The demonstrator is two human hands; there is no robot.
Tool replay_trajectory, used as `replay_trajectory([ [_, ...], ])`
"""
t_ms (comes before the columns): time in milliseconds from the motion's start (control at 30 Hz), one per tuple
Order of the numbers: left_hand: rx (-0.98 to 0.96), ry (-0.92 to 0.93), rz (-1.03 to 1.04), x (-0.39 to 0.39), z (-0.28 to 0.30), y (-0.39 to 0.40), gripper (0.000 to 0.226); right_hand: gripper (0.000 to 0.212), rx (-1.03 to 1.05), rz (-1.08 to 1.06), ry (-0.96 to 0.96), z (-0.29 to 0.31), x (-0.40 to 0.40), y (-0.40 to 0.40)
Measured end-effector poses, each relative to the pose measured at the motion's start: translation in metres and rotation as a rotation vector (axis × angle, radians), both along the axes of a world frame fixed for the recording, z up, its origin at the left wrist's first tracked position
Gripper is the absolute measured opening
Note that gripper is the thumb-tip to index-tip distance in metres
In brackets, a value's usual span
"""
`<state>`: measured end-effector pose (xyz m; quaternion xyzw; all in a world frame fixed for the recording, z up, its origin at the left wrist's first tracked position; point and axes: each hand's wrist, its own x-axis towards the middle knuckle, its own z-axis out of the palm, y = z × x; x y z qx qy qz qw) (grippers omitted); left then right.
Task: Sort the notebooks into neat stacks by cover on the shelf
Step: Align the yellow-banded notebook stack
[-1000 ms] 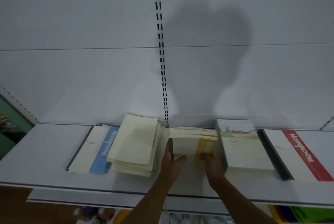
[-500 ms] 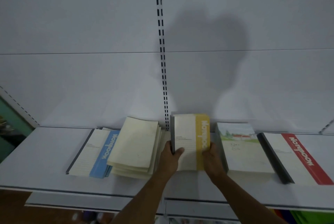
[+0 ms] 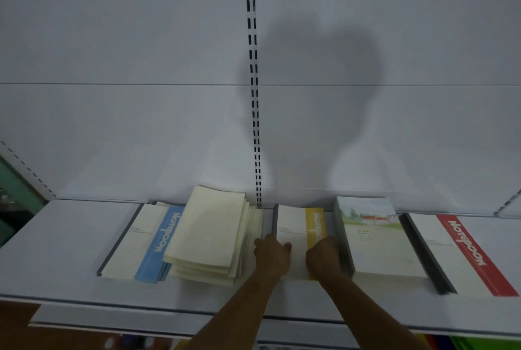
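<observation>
A yellow-striped notebook (image 3: 299, 225) lies flat on the white shelf (image 3: 62, 239), between the cream stack and the landscape stack. My left hand (image 3: 271, 253) grips its near left edge, thumb on the cover. My right hand (image 3: 324, 258) holds its near right edge by the yellow stripe. To the left sits a loose, fanned stack of cream notebooks (image 3: 210, 234), overlapping a blue-striped notebook (image 3: 142, 242). To the right stand a thick stack with a landscape cover (image 3: 375, 239) and a red-striped notebook stack (image 3: 462, 251).
The white back panel rises behind the shelf, with a slotted upright (image 3: 255, 124) at the middle. Bare shelf surface shows at the far left. Below the shelf's front edge, coloured items (image 3: 465, 342) show at the lower right.
The yellow-striped notebook, held tilted up with its pages fanned a second ago, now lies flat on the shelf. Both hands came down with it and stay on its near edge.
</observation>
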<state>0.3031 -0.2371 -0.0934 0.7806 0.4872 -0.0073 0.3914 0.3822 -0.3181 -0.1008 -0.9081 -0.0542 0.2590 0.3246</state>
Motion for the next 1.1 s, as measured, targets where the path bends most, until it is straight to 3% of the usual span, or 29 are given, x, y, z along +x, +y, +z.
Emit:
replay_trajectory([
  [167, 0.029, 0.033, -0.004, 0.008, -0.001, -0.004, 0.054, 0.042, -0.065, 0.038, -0.062, 0.004, -0.002, 0.001],
  [267, 0.071, 0.046, -0.041, 0.008, -0.005, -0.006, 0.067, 0.052, -0.152, 0.021, -0.078, 0.004, -0.008, 0.005],
  [400, 0.055, 0.041, -0.044, 0.005, -0.003, -0.01, 0.086, 0.077, -0.054, -0.02, -0.006, 0.01, -0.014, 0.009],
  [500, 0.081, -0.033, -0.031, 0.0, 0.005, -0.006, 0.065, 0.08, -0.028, 0.056, -0.118, 0.019, -0.02, 0.013],
  [567, 0.131, -0.148, -0.03, -0.007, 0.016, 0.003, 0.044, 0.069, 0.031, 0.126, -0.229, 0.028, -0.021, 0.019],
  [667, 0.135, -0.334, 0.006, -0.023, 0.044, 0.022, 0.023, 0.05, 0.173, 0.219, -0.229, 0.045, -0.02, 0.04],
  [733, 0.164, -0.369, 0.036, -0.038, 0.063, 0.041, 0.025, 0.043, 0.236, 0.338, -0.236, 0.058, -0.024, 0.058],
  [900, 0.286, -0.223, 0.134, -0.103, 0.085, 0.078, 0.045, 0.044, 0.296, 0.657, -0.306, 0.085, -0.062, 0.111],
  [1100, 0.465, 0.158, 0.293, -0.198, 0.087, 0.078, 0.047, 0.042, 0.296, 0.986, -0.466, 0.106, -0.127, 0.158],
])
